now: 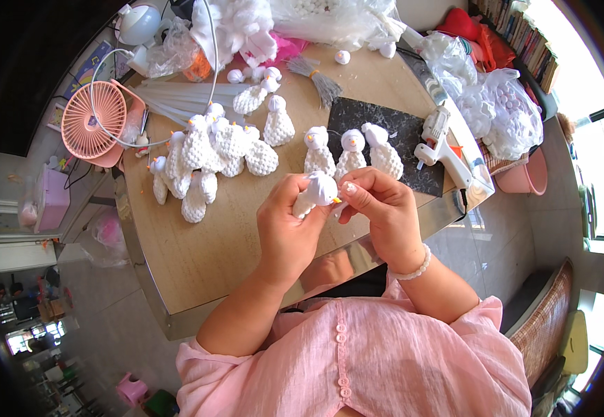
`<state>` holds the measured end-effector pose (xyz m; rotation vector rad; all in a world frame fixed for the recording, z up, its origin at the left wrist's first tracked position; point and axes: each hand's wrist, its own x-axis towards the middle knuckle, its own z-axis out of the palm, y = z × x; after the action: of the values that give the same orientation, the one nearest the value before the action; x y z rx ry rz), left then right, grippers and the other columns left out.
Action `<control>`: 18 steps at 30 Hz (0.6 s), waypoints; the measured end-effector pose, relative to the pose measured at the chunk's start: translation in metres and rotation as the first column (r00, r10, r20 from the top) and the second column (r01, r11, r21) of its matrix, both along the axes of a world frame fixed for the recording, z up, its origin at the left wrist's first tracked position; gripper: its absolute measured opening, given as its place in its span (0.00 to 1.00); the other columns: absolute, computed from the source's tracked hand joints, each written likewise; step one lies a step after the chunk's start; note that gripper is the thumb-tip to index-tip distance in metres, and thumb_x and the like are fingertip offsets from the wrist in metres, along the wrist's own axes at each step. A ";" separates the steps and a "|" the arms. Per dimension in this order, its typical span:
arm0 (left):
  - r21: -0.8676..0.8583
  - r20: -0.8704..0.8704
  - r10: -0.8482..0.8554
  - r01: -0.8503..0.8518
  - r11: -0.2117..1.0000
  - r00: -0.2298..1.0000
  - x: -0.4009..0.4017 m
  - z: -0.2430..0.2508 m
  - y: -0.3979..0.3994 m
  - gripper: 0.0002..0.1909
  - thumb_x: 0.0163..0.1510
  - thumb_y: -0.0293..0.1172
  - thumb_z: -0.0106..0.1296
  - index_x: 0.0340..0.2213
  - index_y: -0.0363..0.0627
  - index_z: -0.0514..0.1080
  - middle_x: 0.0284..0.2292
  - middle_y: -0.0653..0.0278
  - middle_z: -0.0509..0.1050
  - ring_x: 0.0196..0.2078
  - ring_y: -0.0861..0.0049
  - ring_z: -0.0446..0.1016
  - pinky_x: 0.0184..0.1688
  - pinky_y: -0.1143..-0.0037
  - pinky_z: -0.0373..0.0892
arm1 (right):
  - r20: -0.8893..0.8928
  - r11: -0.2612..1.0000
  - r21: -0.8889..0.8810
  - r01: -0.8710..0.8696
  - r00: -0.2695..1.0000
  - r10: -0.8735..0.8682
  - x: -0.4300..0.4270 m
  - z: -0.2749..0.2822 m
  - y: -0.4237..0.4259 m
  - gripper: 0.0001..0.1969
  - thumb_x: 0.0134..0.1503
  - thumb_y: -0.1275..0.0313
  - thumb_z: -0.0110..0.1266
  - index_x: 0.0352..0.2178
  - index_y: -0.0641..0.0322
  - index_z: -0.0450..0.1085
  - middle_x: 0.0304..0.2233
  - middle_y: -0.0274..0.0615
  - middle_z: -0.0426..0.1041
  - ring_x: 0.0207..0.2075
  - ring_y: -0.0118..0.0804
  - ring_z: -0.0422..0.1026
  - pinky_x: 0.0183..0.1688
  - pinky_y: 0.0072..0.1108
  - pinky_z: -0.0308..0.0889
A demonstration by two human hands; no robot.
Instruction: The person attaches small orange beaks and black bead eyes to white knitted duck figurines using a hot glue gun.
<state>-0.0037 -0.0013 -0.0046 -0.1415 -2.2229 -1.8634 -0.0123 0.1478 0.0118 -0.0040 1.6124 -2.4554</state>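
Note:
My left hand (289, 224) grips a small white snowman doll (322, 188) with a round smooth head, an orange nose and a knobbly knitted body. Thumb and forefinger of my right hand (382, 211) are pinched together beside the doll's face; a bit of white shows below them, too small to name. Just beyond my hands, three similar dolls (353, 143) stand in a row, partly on a black marbled board (416, 177). To the right of them a white hot glue gun (440, 146) rests across the board's edge.
A pile of finished-looking snowman dolls (208, 148) covers the table's left middle. Behind it lie translucent glue sticks (177, 96) and a bundle of grey wires (320, 83). A pink fan (93, 120) stands left, its white cable (148, 146) crossing the pile. Plastic bags (505, 112) crowd the right.

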 end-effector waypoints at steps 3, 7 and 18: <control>-0.115 -0.062 0.040 -0.047 0.992 0.997 0.001 0.006 0.002 0.09 0.45 0.19 0.58 0.30 0.40 0.69 0.27 0.61 0.74 0.29 0.75 0.73 0.31 0.77 0.68 | -0.058 0.997 0.066 0.043 0.998 -0.039 0.004 -0.007 0.001 0.05 0.56 0.75 0.56 0.29 0.68 0.70 0.28 0.36 0.72 0.29 0.23 0.71 0.28 0.13 0.67; -0.129 0.020 0.090 -0.086 0.988 0.996 0.002 0.005 0.001 0.09 0.44 0.20 0.57 0.30 0.40 0.70 0.27 0.60 0.74 0.29 0.73 0.74 0.32 0.75 0.68 | -0.179 0.975 0.192 0.113 0.981 -0.079 0.006 -0.009 -0.006 0.05 0.55 0.77 0.55 0.32 0.69 0.70 0.32 0.38 0.71 0.29 0.24 0.72 0.28 0.14 0.69; -0.143 -0.030 0.045 -0.048 0.989 0.999 0.002 0.003 0.001 0.11 0.43 0.20 0.58 0.31 0.40 0.70 0.27 0.59 0.73 0.29 0.67 0.73 0.32 0.73 0.68 | -0.297 0.895 0.404 0.187 0.953 -0.066 0.006 -0.009 -0.005 0.04 0.52 0.81 0.55 0.32 0.69 0.71 0.34 0.40 0.71 0.29 0.25 0.73 0.25 0.15 0.70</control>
<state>-0.0020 -0.0001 -0.0014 -0.1376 -2.3209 -1.6675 -0.0060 0.1430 0.0028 -0.1885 2.3177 -2.2068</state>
